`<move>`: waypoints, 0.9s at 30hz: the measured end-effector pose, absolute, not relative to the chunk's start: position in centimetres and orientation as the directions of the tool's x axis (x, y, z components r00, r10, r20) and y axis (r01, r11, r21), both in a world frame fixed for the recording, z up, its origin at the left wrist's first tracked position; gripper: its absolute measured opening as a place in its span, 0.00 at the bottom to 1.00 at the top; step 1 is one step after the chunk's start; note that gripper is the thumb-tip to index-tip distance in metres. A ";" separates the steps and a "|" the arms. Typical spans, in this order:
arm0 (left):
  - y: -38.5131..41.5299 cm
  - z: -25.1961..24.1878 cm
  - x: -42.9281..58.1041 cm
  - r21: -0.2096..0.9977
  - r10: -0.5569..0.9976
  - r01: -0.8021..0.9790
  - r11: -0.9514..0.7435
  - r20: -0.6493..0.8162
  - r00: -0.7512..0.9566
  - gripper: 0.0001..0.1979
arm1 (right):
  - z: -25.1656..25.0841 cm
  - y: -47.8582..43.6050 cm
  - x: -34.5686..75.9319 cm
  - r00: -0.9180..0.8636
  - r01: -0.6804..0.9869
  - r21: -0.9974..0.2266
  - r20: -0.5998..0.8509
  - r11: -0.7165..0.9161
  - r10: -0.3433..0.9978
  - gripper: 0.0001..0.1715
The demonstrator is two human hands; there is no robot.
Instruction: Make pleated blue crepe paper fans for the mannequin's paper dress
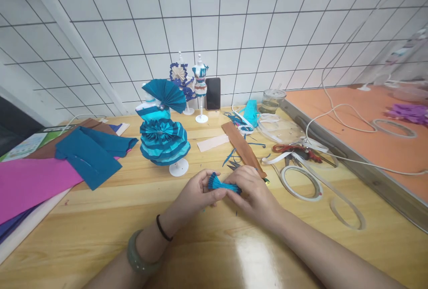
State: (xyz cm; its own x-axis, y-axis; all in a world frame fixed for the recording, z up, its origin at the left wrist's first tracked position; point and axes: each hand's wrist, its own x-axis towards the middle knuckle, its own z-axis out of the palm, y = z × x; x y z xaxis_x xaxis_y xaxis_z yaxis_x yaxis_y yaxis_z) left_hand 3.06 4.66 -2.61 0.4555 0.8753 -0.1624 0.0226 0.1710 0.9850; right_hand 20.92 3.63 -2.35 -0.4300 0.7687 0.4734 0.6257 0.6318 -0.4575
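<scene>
Between both hands is a small piece of pleated blue paper (223,185), pinched narrow in the middle and flared at its left end, with darker edges. My left hand (200,191) grips its left part between thumb and fingers. On its right part my right hand (252,191) is closed, hiding some of that end. Just beyond my right hand lie scissors (233,164), partly covered. Farther back to the left stands a mini dress form (163,142) in a layered blue paper dress with a pleated fan at its top.
Two smaller dressed forms (200,86) and a phone (213,94) stand by the tiled wall. Coloured paper sheets (90,150) are piled at left. A brown paper strip (244,148), tape rolls (301,183), a lidded cup (272,101) and a white cable (361,163) lie rightward.
</scene>
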 end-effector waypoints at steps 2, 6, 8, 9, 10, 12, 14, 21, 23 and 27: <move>4.6 -2.6 3.0 0.985 0.880 0.028 0.169 -0.163 0.446 0.21 | -2.3 3.5 20.8 -0.480 0.619 -0.442 0.442 0.650 0.758 0.05; 4.8 -2.6 2.5 0.986 0.863 0.048 0.159 -0.163 0.479 0.12 | -2.3 3.4 20.6 -0.530 0.607 -0.448 0.387 0.656 0.755 0.06; 4.8 -2.6 2.4 0.984 0.860 0.029 0.176 -0.168 0.482 0.11 | -2.2 3.4 20.7 -0.529 0.604 -0.467 0.370 0.646 0.763 0.07; 4.9 -2.7 2.4 0.982 0.862 0.018 0.186 -0.172 0.477 0.11 | -2.2 3.4 20.7 -0.526 0.602 -0.476 0.367 0.641 0.767 0.08; 4.9 -2.7 2.4 0.981 0.866 0.012 0.194 -0.177 0.468 0.11 | -2.1 3.4 20.7 -0.523 0.600 -0.484 0.365 0.637 0.770 0.08; 4.9 -2.6 2.5 0.978 0.870 0.009 0.208 -0.189 0.455 0.11 | -2.0 3.4 20.8 -0.522 0.595 -0.497 0.359 0.632 0.774 0.10; 4.8 -2.6 2.5 0.975 0.873 -0.001 0.223 -0.200 0.445 0.11 | -1.9 3.5 20.8 -0.521 0.596 -0.505 0.348 0.624 0.779 0.11; 4.8 -2.4 2.4 0.953 0.859 -0.056 0.298 -0.242 0.451 0.12 | -1.8 3.5 20.9 -0.537 0.578 -0.526 0.330 0.624 0.776 0.15; 4.9 -2.4 2.4 0.949 0.855 -0.059 0.310 -0.251 0.454 0.12 | -1.7 3.5 21.0 -0.537 0.577 -0.530 0.328 0.622 0.777 0.12; 4.9 -2.3 2.3 0.940 0.842 -0.049 0.339 -0.280 0.460 0.12 | -1.8 3.5 21.1 -0.549 0.557 -0.530 0.343 0.640 0.762 0.10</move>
State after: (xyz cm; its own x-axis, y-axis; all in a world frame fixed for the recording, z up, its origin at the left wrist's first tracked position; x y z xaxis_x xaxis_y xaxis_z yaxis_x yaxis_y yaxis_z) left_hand 2.34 4.94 -2.31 0.4605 0.8424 -0.2800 -0.0485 0.3389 0.9396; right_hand 21.08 3.47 -1.83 -0.5488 0.7622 0.3433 0.5566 0.6396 -0.5302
